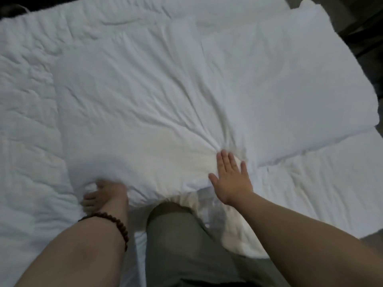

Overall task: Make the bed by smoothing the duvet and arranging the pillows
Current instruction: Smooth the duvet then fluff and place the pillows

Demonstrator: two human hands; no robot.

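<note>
A large white pillow [132, 96] lies on the quilted white duvet [27, 112], and a second white pillow [300, 79] lies beside it on the right, overlapping it. My left hand [103, 193] is blurred and grips the near left corner of the large pillow, fingers curled into the cloth. My right hand [232, 177] lies flat on the near edge of the same pillow with fingers straight, and creases fan out from its fingertips. A dark bead bracelet [116, 222] circles my left wrist.
My knee in grey-green cloth [176, 235] rests on the bed between my arms. The duvet's far edge meets a dark strip [31, 3] at top left. A dark floor or furniture [364, 27] shows past the right pillow.
</note>
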